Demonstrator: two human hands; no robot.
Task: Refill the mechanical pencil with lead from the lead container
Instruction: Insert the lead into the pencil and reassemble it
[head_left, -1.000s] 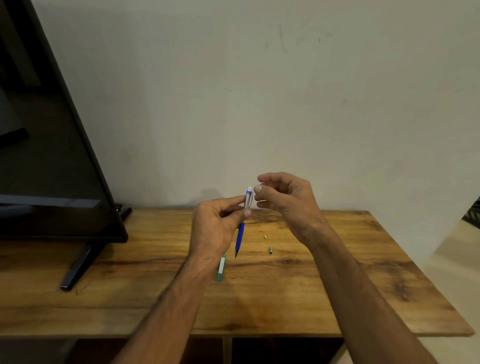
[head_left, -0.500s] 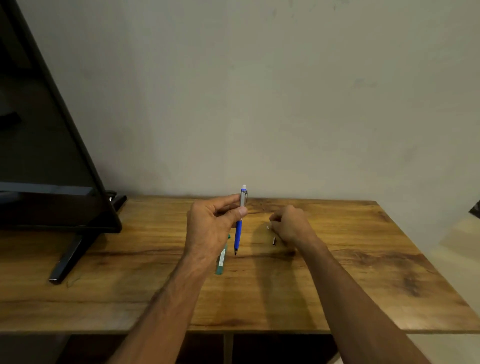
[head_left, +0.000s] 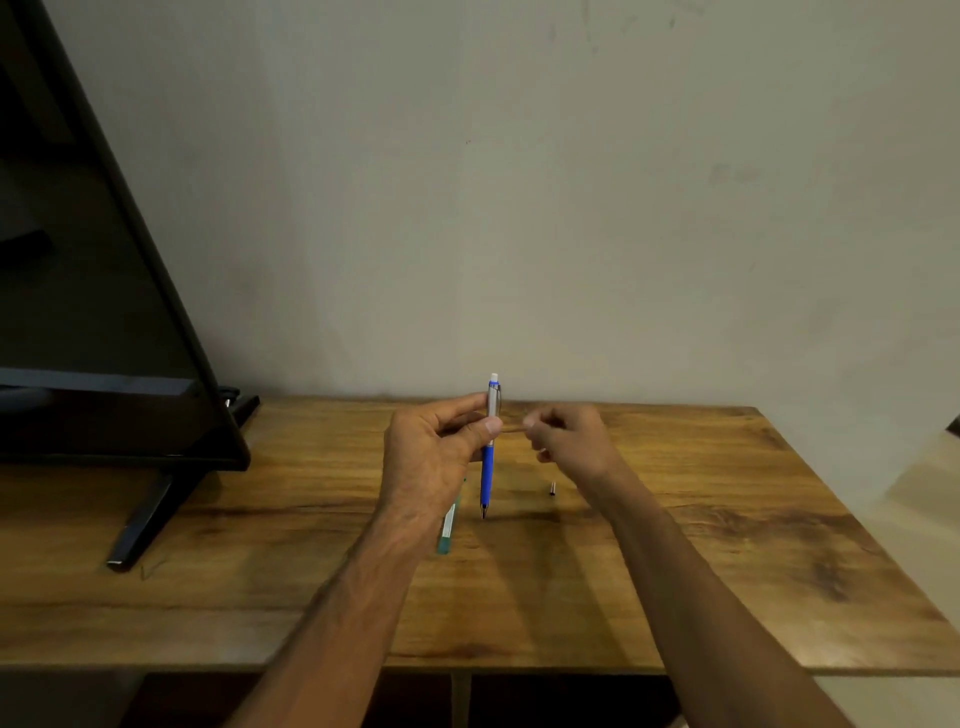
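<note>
The wooden bench (head_left: 727, 545) carries a black television (head_left: 78, 312) at its left end. Above the bench's middle, nearer the far edge, the left hand (head_left: 431, 457) has its grip closed on the upright blue mechanical pencil (head_left: 488, 467), tip down. The right hand (head_left: 571, 441) is just beside it with its fingers curled; whether its grip holds anything cannot be told. The teal lead container (head_left: 447, 527) lies below the left hand, with a small dark piece (head_left: 552, 488) further right.
</note>
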